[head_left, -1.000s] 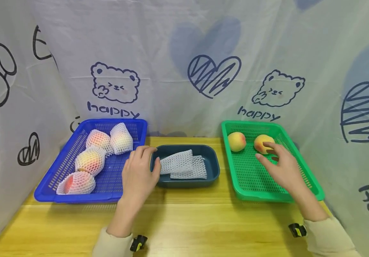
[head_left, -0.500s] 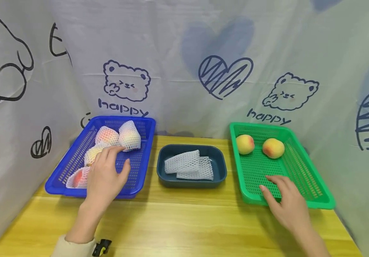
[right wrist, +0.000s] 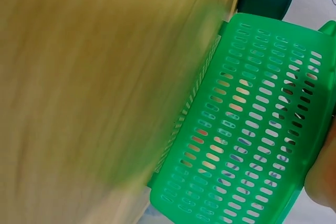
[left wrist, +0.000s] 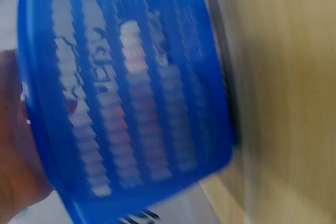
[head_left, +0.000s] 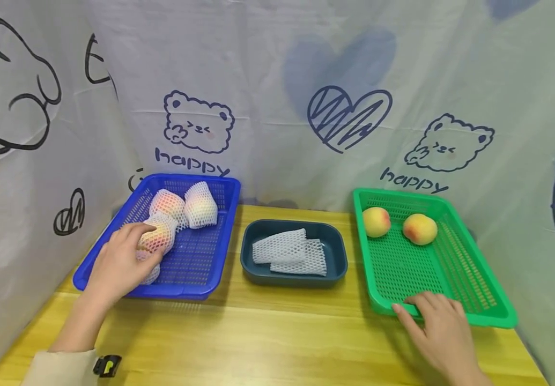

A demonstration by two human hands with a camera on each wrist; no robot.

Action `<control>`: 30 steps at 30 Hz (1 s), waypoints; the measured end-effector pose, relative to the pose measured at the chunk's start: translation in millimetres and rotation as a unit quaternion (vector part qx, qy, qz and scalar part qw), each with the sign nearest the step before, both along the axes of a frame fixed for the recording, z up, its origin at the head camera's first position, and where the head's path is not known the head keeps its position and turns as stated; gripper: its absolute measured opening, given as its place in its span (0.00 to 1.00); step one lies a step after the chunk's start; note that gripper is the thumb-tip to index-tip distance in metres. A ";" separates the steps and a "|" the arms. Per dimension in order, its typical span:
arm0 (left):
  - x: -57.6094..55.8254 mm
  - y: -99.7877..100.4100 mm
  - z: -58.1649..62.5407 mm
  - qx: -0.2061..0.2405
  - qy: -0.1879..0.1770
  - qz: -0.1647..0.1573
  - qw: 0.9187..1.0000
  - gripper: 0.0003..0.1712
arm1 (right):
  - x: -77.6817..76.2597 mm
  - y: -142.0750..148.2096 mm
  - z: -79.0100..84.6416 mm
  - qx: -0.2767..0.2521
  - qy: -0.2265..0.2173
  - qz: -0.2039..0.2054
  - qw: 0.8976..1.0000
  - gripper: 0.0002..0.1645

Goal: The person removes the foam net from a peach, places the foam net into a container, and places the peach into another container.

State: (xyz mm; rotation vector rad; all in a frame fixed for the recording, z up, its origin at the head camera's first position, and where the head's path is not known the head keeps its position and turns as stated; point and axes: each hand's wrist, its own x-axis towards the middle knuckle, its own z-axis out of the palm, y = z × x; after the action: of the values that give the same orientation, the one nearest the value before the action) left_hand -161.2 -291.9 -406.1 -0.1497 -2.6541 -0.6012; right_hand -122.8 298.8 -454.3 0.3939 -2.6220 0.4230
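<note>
My left hand (head_left: 123, 262) reaches into the blue basket (head_left: 195, 262), over the nearest peach in a white foam net, which it mostly hides. Its fingers and thumb are spread apart, beside another netted peach (head_left: 158, 236). Two more netted peaches, a left one (head_left: 167, 203) and a right one (head_left: 201, 206), lie at the back. At the front rim of the green basket (head_left: 402, 268), my right hand (head_left: 441, 327) hovers low with loosely bent fingers and nothing in it. Two bare peaches sit farther back, a left one (head_left: 376, 222) and a right one (head_left: 420, 229).
Between the baskets stands a dark teal tray (head_left: 248, 268) holding foam net sleeves (head_left: 289, 252). Everything stands on a wooden table (head_left: 267, 332). A printed white curtain (head_left: 267, 150) hangs right behind and at both sides.
My left hand has moved left from beside the tray into the blue basket. My right hand has drawn back from the right bare peach to the green basket's front rim.
</note>
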 end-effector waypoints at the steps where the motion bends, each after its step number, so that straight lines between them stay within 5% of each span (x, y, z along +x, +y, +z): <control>1: -1.2 -5.9 -0.9 0.001 -0.015 -0.011 1.000 0.29 | 0.6 0.4 -0.7 0.003 0.000 -0.001 1.000 0.17; 11: -13.5 -52.3 -7.7 0.066 -0.144 -0.106 0.982 0.29 | 1.2 1.7 -4.6 0.011 0.000 -0.003 1.000 0.17; 21: -21.0 -63.6 -1.6 0.187 -0.273 -0.150 0.932 0.35 | 0.9 1.7 -5.0 0.007 -0.004 -0.006 1.000 0.17; 28: -22.9 -63.7 -5.0 0.150 -0.253 -0.171 0.940 0.33 | 0.4 1.8 -5.7 0.008 -0.003 -0.007 1.000 0.17; 30: -23.2 -63.3 -6.1 0.157 -0.260 -0.183 0.935 0.32 | 0.1 1.5 -5.8 0.008 -0.001 -0.006 1.000 0.17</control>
State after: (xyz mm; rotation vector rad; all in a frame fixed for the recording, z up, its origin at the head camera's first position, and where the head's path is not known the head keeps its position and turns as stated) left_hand -184.4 -355.2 -412.3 -0.4514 -2.9952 -1.3418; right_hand -122.7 300.3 -460.2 0.3823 -2.6309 0.3977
